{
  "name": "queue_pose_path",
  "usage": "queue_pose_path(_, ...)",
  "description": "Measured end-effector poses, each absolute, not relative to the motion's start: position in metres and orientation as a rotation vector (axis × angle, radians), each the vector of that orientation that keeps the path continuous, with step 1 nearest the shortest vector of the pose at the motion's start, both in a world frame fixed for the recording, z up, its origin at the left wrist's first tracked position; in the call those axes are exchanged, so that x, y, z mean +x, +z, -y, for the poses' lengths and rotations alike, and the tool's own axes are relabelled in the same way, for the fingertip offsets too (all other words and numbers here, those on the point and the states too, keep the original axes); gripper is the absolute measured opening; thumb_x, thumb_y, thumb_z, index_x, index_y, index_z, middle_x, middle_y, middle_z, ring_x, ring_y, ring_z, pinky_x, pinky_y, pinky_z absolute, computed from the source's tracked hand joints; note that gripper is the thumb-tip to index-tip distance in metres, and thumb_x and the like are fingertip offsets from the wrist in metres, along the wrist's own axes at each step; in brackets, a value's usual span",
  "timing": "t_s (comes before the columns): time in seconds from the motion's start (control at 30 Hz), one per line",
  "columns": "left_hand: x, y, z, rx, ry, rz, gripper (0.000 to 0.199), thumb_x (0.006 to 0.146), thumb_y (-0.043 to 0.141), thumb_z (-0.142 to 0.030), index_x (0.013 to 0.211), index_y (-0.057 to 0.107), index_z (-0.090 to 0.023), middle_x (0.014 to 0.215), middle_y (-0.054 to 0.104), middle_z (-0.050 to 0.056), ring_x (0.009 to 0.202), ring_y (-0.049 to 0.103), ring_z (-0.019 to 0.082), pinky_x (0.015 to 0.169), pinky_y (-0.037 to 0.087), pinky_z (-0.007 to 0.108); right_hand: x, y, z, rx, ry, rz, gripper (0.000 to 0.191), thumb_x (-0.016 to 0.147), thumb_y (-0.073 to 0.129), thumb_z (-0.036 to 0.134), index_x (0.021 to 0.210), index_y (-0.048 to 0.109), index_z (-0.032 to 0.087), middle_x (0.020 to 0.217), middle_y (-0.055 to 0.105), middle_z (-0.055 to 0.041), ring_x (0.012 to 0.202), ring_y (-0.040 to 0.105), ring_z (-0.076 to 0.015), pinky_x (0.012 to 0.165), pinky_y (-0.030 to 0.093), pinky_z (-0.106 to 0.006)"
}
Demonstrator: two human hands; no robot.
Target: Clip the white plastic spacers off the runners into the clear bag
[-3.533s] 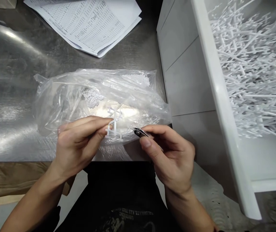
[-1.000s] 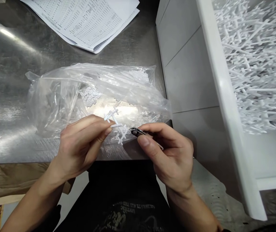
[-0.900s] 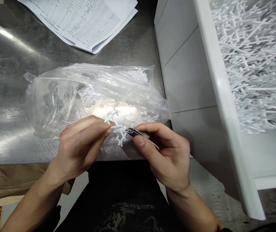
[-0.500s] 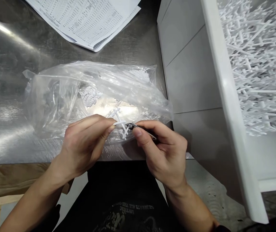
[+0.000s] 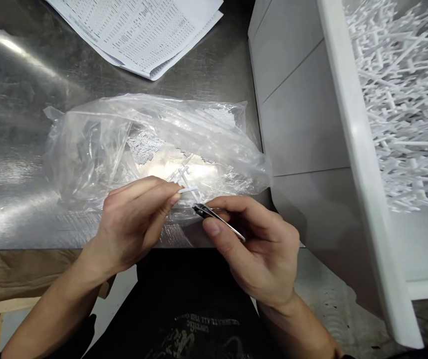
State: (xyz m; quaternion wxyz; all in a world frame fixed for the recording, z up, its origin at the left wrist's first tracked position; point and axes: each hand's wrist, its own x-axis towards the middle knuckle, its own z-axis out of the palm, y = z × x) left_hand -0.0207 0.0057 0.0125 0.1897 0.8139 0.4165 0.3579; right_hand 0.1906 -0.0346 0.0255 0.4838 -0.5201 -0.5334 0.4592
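Between the thumb and forefinger of my left hand is one arm of a white plastic sprue, a thin branching piece with short cross-bars. My right hand grips a nail clipper with a shiny metal lever and a dark head. The clipper's jaws lie close to the sprue's lower end; whether they touch it I cannot tell. Below both hands, a clear plastic bag lies open on the metal table. Small grey-white flat pieces show inside the bag.
A large white bin on the right holds a heap of white sprues, its tall wall beside my right hand. Printed sheets lie at the back of the table. Brown paper or cardboard shows below the front edge.
My right hand has drawn the clipper slightly down, and its head has turned into fuller view. A small cross-barred tip at the sprue's lower end is no longer seen. My left hand keeps its grip.
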Motion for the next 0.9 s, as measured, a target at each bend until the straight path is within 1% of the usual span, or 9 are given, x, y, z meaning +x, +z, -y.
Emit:
queue_pose_path(0.13,-0.020,0.013,-0.005,2.337,1.026,-1.172,0.014,0.110,0.065,-0.008,0.106,0.072,-0.020,0.087,0.077,-0.002,0.077,0.072,0.009,0.074,0.060,0.020,0.190,0.024,0.037,-1.269,1.070,1.324,0.012,0.098,0.087,0.020,0.108,0.084,0.026,0.078,0.076,0.0016,0.064,0.066,-0.0154,0.059,0.056,-0.030)
queue_pose_path(0.23,-0.019,0.010,-0.005,2.420,1.073,-1.208,0.015,0.109,0.066,-0.006,0.107,0.072,-0.019,0.086,0.076,-0.001,0.077,0.072,0.010,0.073,0.061,0.022,0.188,0.024,0.036,-1.298,1.088,1.288,0.007,0.100,0.086,0.021,0.105,0.084,0.026,0.077,0.078,0.0013,0.063,0.068,-0.0160,0.060,0.059,-0.031)
queue_pose_path(0.3,-0.017,0.007,-0.006,2.471,1.071,-1.231,0.014,0.109,0.065,-0.007,0.107,0.071,-0.019,0.085,0.076,-0.002,0.074,0.072,0.011,0.069,0.059,0.024,0.186,0.023,0.033,-1.305,1.120,1.221,0.001,0.102,0.084,0.024,0.102,0.084,0.025,0.075,0.077,0.0019,0.060,0.066,-0.0148,0.059,0.058,-0.031)
queue_pose_path(0.43,-0.016,0.005,-0.008,2.491,0.932,-1.285,0.015,0.113,0.061,-0.015,0.103,0.073,-0.018,0.081,0.076,-0.001,0.066,0.069,0.012,0.059,0.051,0.028,0.184,0.022,0.026,-1.304,1.230,1.074,0.011,0.103,0.083,0.029,0.094,0.083,0.022,0.072,0.073,0.0020,0.059,0.061,-0.0132,0.058,0.055,-0.029)
queue_pose_path(0.53,-0.016,0.007,-0.009,2.436,0.884,-1.303,0.018,0.114,0.059,-0.018,0.105,0.075,-0.018,0.084,0.078,0.001,0.069,0.073,0.013,0.063,0.055,0.026,0.186,0.020,0.023,-1.285,1.307,0.989,0.011,0.100,0.087,0.031,0.094,0.083,0.022,0.068,0.068,0.0035,0.056,0.055,-0.0118,0.054,0.051,-0.027)
queue_pose_path(0.67,-0.019,0.010,-0.007,2.341,0.997,-1.257,0.014,0.112,0.064,-0.015,0.104,0.075,-0.017,0.089,0.080,0.001,0.075,0.075,0.011,0.068,0.059,0.023,0.192,0.012,0.026,-1.167,1.338,0.916,0.012,0.098,0.091,0.033,0.099,0.085,0.023,0.062,0.060,0.0068,0.050,0.046,-0.0088,0.047,0.040,-0.023)
queue_pose_path(0.73,-0.021,0.012,-0.004,2.265,1.088,-1.201,0.011,0.109,0.070,-0.012,0.110,0.077,-0.020,0.095,0.082,0.001,0.080,0.077,0.011,0.072,0.062,0.023,0.195,0.008,0.027,-1.133,1.329,0.901,0.013,0.099,0.090,0.035,0.101,0.085,0.023,0.061,0.061,0.0067,0.049,0.047,-0.0088,0.046,0.037,-0.022)
queue_pose_path(0.83,-0.024,0.014,0.001,2.167,1.201,-1.160,0.023,0.106,0.076,-0.011,0.121,0.078,-0.028,0.103,0.083,0.000,0.087,0.079,0.013,0.075,0.067,0.028,0.196,0.002,0.029,-1.145,1.307,0.892,0.018,0.099,0.090,0.039,0.104,0.085,0.023,0.063,0.067,0.0047,0.050,0.053,-0.0105,0.046,0.040,-0.022)
queue_pose_path(0.9,-0.023,0.017,0.004,2.149,1.281,-1.162,0.025,0.105,0.078,-0.010,0.120,0.079,-0.030,0.102,0.082,0.000,0.089,0.080,0.016,0.073,0.068,0.031,0.197,-0.002,0.029,-1.144,1.299,0.897,0.021,0.098,0.091,0.041,0.105,0.084,0.022,0.066,0.070,0.0034,0.049,0.054,-0.0110,0.046,0.042,-0.023)
